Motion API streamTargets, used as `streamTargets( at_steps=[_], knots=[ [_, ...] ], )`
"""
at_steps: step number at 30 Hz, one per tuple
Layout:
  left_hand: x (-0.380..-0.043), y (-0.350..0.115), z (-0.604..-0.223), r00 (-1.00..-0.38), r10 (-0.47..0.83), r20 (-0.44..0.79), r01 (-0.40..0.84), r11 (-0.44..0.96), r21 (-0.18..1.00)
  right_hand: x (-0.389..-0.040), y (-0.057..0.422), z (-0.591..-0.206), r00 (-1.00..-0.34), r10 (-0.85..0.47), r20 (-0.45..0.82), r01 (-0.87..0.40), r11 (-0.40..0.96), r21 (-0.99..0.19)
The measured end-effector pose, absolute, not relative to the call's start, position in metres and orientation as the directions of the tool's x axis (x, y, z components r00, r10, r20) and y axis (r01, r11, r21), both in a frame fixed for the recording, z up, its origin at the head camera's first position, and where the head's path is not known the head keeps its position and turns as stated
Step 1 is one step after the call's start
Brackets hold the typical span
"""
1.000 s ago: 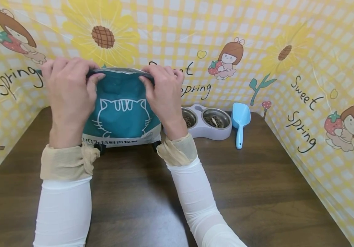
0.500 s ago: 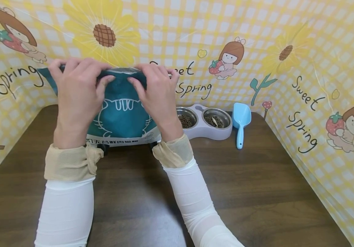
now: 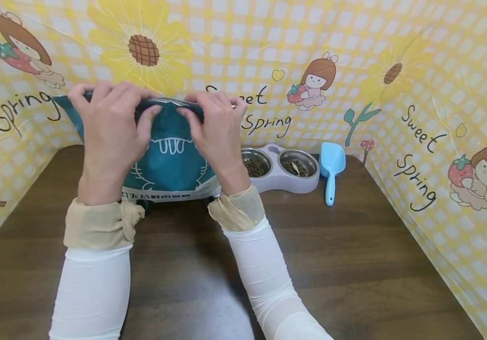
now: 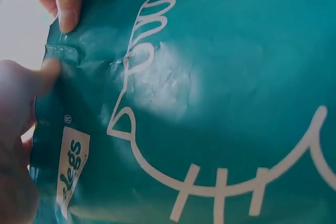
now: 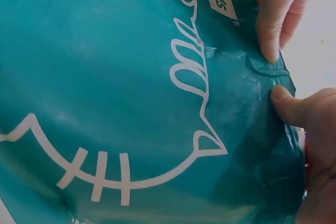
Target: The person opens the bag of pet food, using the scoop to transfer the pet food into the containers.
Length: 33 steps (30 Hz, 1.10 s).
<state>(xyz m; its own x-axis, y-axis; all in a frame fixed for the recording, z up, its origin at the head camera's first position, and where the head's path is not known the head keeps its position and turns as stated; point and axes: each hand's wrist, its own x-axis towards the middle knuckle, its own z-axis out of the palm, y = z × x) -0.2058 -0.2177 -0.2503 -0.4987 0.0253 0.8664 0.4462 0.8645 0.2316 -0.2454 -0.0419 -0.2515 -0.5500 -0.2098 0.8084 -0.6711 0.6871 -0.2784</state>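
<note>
A teal cat food bag (image 3: pixel 168 163) with a white cat-face outline stands upright towards the back of the table in the head view. My left hand (image 3: pixel 109 127) pinches its top edge left of the middle, thumb in front and fingers over the back. On the other side of the middle, my right hand (image 3: pixel 217 127) pinches the same edge in the same way. Both thumbs are close together near the centre. In the left wrist view the bag front (image 4: pixel 226 77) fills most of the picture. A short crease (image 5: pixel 265 69) runs between the two thumbs in the right wrist view.
Right of the bag stands a double pet bowl (image 3: pixel 296 185) in a pale holder, with brown kibble in both steel bowls. A light blue scoop (image 3: pixel 331 165) lies beside it. Patterned yellow cloth (image 3: pixel 243 42) rises behind and along the sides of the brown table (image 3: pixel 332 255).
Both hands have slid inward along the bag's top edge, so the thumbs are nearer each other. The gap at the mouth's middle looks narrower. Bowls and scoop have stayed put.
</note>
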Motion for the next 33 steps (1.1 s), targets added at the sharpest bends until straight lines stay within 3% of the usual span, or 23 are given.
streamTargets(
  at_steps=[10,18,28,33],
  knots=[
    [-0.208,-0.208,-0.251,-0.489,0.078,0.869,0.476,0.858,0.191,-0.245,-0.040,-0.250,-0.527,-0.257,0.810,-0.683,0.696,-0.224],
    [-0.211,-0.193,-0.257,-0.451,-0.056,0.891,0.473,0.831,0.292,-0.243,-0.039,-0.250,-0.549,-0.234,0.802,-0.707,0.643,-0.295],
    [-0.204,-0.202,-0.252,-0.515,0.071,0.854,0.509,0.827,0.238,-0.240,-0.036,-0.248,-0.563,-0.256,0.786,-0.697,0.659,-0.284],
    [-0.206,-0.195,-0.253,-0.504,0.011,0.864,0.503,0.817,0.283,-0.240,-0.025,-0.243,-0.603,-0.295,0.741,-0.664,0.700,-0.262]
  ],
)
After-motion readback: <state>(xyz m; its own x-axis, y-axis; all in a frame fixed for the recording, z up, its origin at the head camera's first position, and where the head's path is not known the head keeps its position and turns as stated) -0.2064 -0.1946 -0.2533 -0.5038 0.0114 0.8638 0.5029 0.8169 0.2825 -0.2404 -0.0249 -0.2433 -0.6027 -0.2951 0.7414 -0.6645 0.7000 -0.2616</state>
